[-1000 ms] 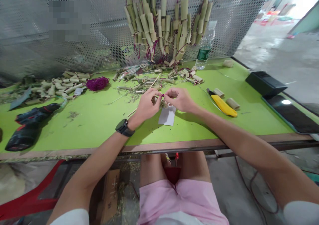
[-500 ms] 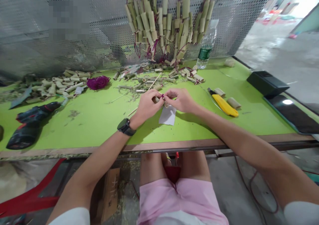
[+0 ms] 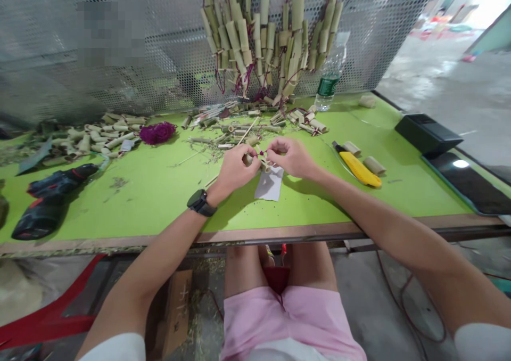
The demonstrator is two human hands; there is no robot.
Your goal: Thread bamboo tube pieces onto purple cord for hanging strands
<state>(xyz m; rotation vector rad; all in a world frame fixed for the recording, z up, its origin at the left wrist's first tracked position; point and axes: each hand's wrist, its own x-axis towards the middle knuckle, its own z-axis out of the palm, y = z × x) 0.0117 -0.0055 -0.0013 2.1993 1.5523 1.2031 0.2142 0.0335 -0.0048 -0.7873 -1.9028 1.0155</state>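
Note:
My left hand (image 3: 238, 166) is closed in a pinch around a short bamboo piece and one end of a purple string (image 3: 261, 152). The fingertips of my right hand (image 3: 290, 157) pinch the same string a little to the right, so a knotted bit shows between the hands. A pale bamboo tube (image 3: 264, 166) hangs just below the knot, close to the left fingers. Under the hands lies a torn white paper (image 3: 269, 184) on the green table (image 3: 171, 201). Fingers partly hide the held pieces.
To the right lie a yellow utility knife (image 3: 361, 170), bamboo pieces (image 3: 374, 165), a phone (image 3: 471, 182) and a black box (image 3: 428, 132). A cordless drill (image 3: 50, 201), purple yarn (image 3: 157, 132) and a bamboo pile (image 3: 91, 137) are left. A bottle (image 3: 328, 87) stands behind, near hanging bamboo strings (image 3: 295, 36).
My right hand has moved slightly right, away from the left. A gap has opened between the fingertips, and the purple knot and bamboo tube show more.

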